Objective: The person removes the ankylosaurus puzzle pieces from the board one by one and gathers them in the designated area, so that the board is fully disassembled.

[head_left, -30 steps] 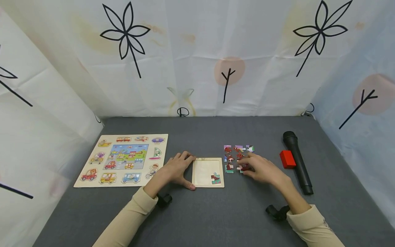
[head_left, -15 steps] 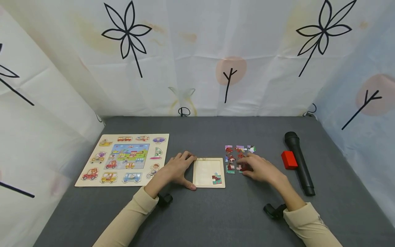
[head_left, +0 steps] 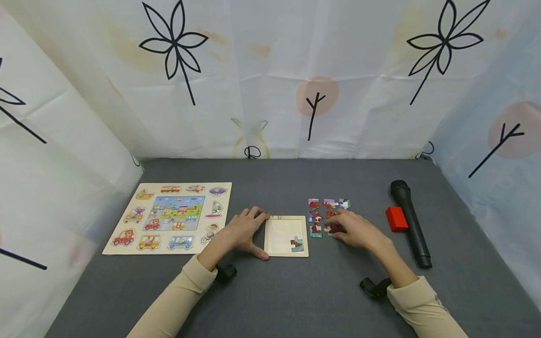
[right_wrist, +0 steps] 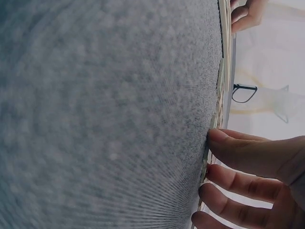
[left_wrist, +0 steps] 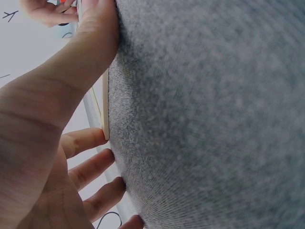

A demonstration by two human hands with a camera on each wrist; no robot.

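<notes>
My left hand point(head_left: 243, 232) lies at the left side of a small wooden puzzle tray point(head_left: 279, 234), thumb at the near left corner and fingertips by the far left corner. In the left wrist view an index fingertip touches the tray's edge. One red and teal puzzle piece point(head_left: 297, 244) sits in the tray's lower right part. To the right of the tray, my right hand point(head_left: 357, 229) pinches a jigsaw piece point(head_left: 334, 229) on the table between thumb and fingers, hiding part of it. Several other jigsaw pieces point(head_left: 314, 217) lie in rows beside it.
A larger wooden picture board point(head_left: 179, 240) with vehicle shapes lies on the left of the grey table point(head_left: 270, 300). On the right are a red block point(head_left: 396, 219) and a black microphone point(head_left: 412, 225), side by side. White patterned cloth point(head_left: 270, 70) encloses the back and sides.
The head view has shifted slightly. Both hands stay about where they were, and the right forearm has drawn a little to the left. The puzzle pieces look unmoved.
</notes>
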